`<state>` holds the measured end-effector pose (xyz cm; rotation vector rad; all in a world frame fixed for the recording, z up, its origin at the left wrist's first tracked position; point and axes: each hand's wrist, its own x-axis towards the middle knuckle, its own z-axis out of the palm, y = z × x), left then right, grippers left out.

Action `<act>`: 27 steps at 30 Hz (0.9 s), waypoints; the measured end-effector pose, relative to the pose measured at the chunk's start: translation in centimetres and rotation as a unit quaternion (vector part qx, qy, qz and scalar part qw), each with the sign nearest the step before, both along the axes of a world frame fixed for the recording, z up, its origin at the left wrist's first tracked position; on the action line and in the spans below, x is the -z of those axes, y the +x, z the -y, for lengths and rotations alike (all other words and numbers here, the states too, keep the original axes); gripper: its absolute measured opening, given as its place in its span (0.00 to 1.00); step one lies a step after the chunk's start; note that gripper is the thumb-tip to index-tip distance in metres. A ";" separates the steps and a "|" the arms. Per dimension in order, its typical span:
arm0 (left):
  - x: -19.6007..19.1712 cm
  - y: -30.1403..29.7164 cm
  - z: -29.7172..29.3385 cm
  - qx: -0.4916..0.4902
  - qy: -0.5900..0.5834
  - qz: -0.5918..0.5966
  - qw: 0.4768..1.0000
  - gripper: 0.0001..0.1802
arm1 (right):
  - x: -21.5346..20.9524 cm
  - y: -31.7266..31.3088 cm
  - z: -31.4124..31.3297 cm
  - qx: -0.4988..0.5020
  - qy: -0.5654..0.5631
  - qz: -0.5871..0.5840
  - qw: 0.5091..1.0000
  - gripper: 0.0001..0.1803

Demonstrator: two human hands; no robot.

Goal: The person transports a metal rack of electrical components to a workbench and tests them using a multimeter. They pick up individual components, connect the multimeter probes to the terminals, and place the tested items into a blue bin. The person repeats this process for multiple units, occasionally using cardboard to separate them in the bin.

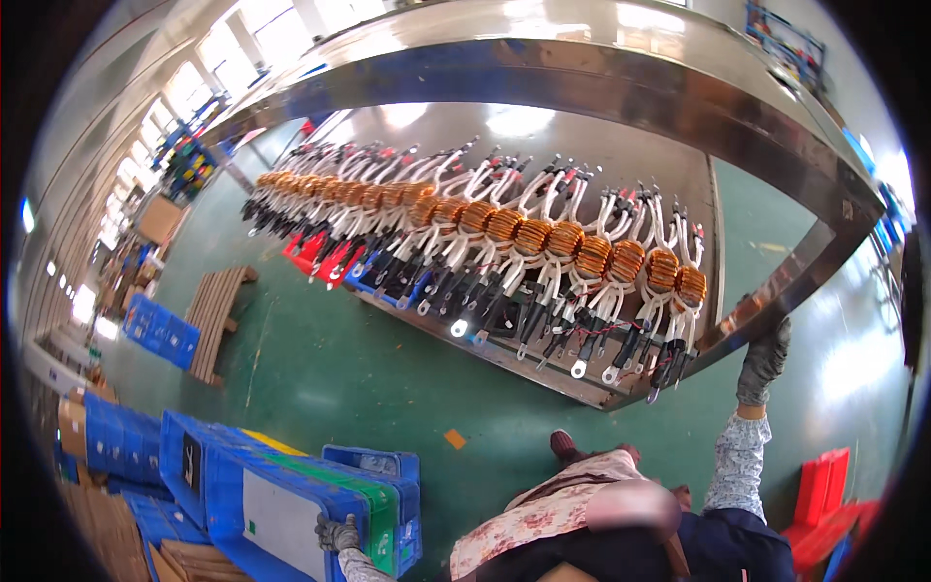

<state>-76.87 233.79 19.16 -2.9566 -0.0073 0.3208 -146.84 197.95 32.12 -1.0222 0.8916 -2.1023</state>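
Note:
My left hand (337,533), in a grey glove, has its fingers bent over the edge of a large blue plastic crate (276,512) at the lower left. The crate lies tilted, with a pale panel and a green strip along it. On the other side, my right hand (764,364), also gloved, reaches forward to the metal table's leg (766,306). Its fingers are partly hidden there. In front of me a long row of copper-wound coils (533,236) rests on the table's lower shelf. White-sleeved leads with black ends and ring terminals stick out from them.
The steel tabletop (543,29) overhangs the coils. Red bins (322,258) and a blue bin (388,284) sit beneath the leads. Other blue crates (121,441), a wooden pallet (219,315) and a blue box (160,330) stand left. Red plastic bins (824,509) are at the right.

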 end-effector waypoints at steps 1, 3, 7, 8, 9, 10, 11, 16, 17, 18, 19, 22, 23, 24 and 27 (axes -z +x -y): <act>0.4 1.4 0.8 0.019 0.001 0.001 1.000 0.57 | -2.6 2.4 -0.5 0.016 -0.019 -0.049 0.998 0.25; 1.3 4.0 2.2 0.056 0.003 0.000 0.998 0.57 | -5.8 5.9 -0.2 0.136 0.033 -0.150 0.979 0.25; 2.7 9.8 3.3 0.131 -0.042 0.039 0.990 0.56 | -7.8 10.3 4.5 0.343 0.067 -0.252 0.902 0.26; 1.6 9.9 4.5 0.185 -0.057 0.059 0.979 0.45 | -6.9 8.8 5.5 0.396 0.037 -0.232 0.888 0.25; 0.6 10.8 5.1 0.231 -0.080 0.065 0.967 0.41 | -6.5 9.0 6.1 0.452 0.051 -0.246 0.856 0.27; 0.1 12.0 5.4 0.277 -0.103 0.070 0.953 0.37 | -6.3 9.0 6.4 0.507 0.068 -0.259 0.819 0.29; 0.2 13.3 5.8 0.323 -0.125 0.074 0.935 0.34 | -6.1 9.1 6.7 0.560 0.084 -0.272 0.778 0.31; 1.3 21.7 9.7 0.246 -0.133 0.034 0.960 0.41 | -6.4 10.5 7.8 0.582 0.090 -0.272 0.761 0.32; 1.9 23.7 10.3 0.261 -0.126 0.052 0.955 0.42 | -6.4 10.7 7.8 0.598 0.116 -0.293 0.737 0.31; 2.7 25.4 11.1 0.277 -0.122 0.068 0.951 0.42 | -6.2 10.3 8.0 0.596 0.127 -0.283 0.740 0.31; 3.2 27.3 11.6 0.291 -0.118 0.086 0.946 0.42 | -6.2 10.2 8.2 0.593 0.138 -0.272 0.746 0.30; 4.7 33.0 13.2 0.308 -0.104 0.119 0.938 0.42 | -7.1 11.4 8.5 0.596 0.101 -0.276 0.747 0.28; 4.8 34.9 13.8 0.302 -0.105 0.117 0.940 0.41 | -7.2 11.7 8.7 0.588 0.090 -0.266 0.759 0.28; 5.2 36.5 14.6 0.296 -0.107 0.112 0.943 0.40 | -6.9 11.1 8.8 0.569 0.118 -0.243 0.776 0.26; 5.4 41.0 17.2 0.310 -0.116 0.098 0.938 0.39 | -7.4 11.7 9.2 0.586 0.084 -0.251 0.766 0.27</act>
